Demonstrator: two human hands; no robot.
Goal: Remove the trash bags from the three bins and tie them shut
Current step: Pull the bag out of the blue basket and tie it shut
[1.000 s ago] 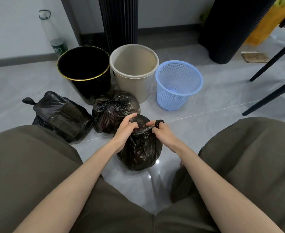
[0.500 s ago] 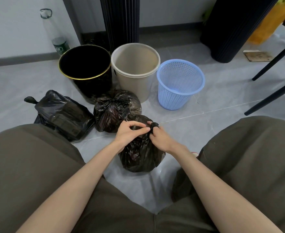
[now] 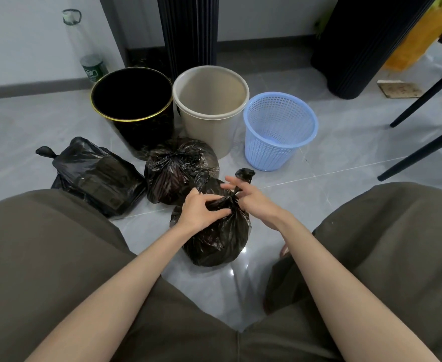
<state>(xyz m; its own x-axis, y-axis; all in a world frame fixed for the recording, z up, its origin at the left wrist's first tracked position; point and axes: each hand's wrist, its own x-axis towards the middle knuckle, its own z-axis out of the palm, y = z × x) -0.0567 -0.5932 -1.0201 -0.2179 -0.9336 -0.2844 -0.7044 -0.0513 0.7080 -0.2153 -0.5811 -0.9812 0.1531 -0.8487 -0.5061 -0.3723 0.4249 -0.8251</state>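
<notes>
Left grip (image 3: 201, 212), right grip (image 3: 254, 205) pinch bag (image 3: 220, 240) neck.

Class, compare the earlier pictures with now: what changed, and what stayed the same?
The right hand has drawn the twisted tail of the front bag out farther; it now sticks up beyond the fingers, away from the person. The left hand still grips the gathered neck. The two other bags and three bins have not moved.

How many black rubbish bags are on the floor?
3. The left bag lies near the black bin; the middle bag sits before the beige bin; the nearest bag is held by the left hand and right hand.
</notes>
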